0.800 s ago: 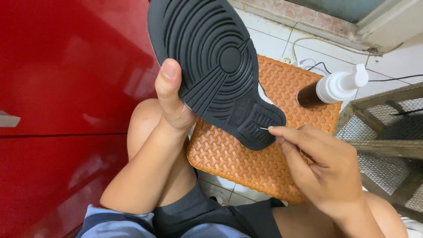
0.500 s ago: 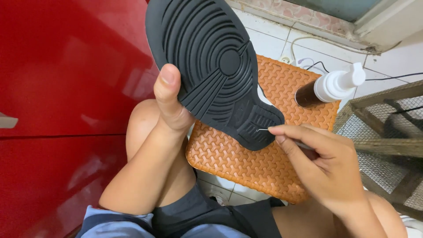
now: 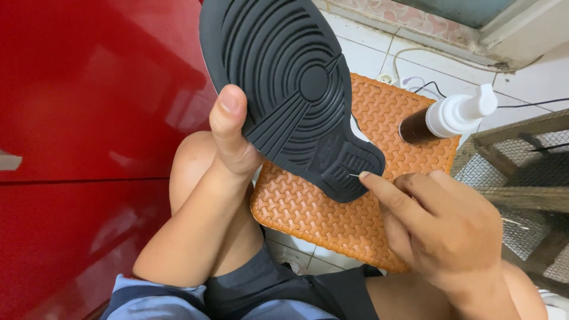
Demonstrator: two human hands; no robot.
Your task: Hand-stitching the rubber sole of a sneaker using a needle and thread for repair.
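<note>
My left hand (image 3: 232, 139) grips a shoe with its black grooved rubber sole (image 3: 284, 83) turned up toward me, thumb pressed on the sole's left edge. My right hand (image 3: 435, 222) pinches a thin needle (image 3: 354, 175) between thumb and forefinger, its tip touching the sole's lower right end. The shoe's upper is hidden behind the sole, with only a sliver of white showing at its right edge.
An orange woven-pattern stool or mat (image 3: 332, 219) lies under the shoe on white floor tiles. A brown pump bottle with a white top (image 3: 447, 118) rests on its far right corner. A red cabinet (image 3: 77, 118) fills the left; a wood-and-mesh crate (image 3: 521, 172) stands right.
The shoe has shifted slightly up and left in view. My right hand stays at the sole's end with the needle, fingers a little closer to the edge.
</note>
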